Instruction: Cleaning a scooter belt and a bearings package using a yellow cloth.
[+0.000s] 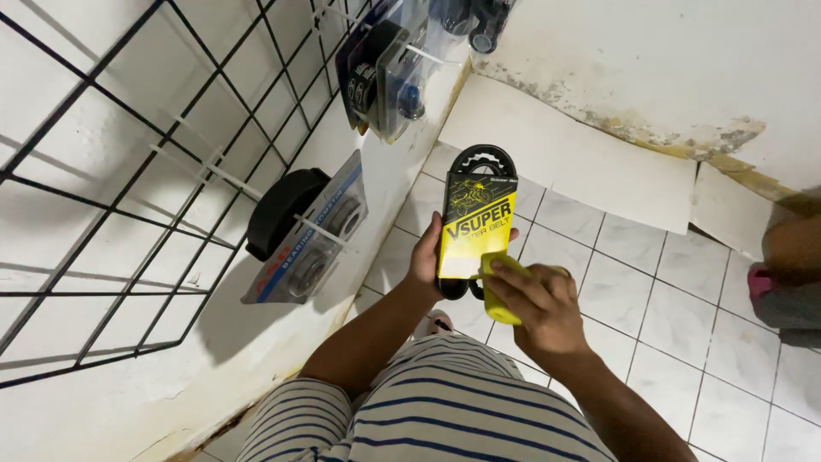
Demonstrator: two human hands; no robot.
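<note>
Belt pack (475, 224) held upright over the tiled floor (650, 282), between both hands
Far left: black wire grid (103, 188) on the white wall, with a blister-packed black part (304, 231) hanging from a hook and more packaged parts (385, 77) higher up. Left hand (425, 255) wraps its grip around the lower left edge of the black looped belt in its yellow-and-black card sleeve. Right hand (539, 306) pinches a yellow cloth (498, 289) in its grip, pressed against the sleeve's lower right corner. Striped shirt (445, 402) below. Far right: another person's leg (791, 248), partly in view
</note>
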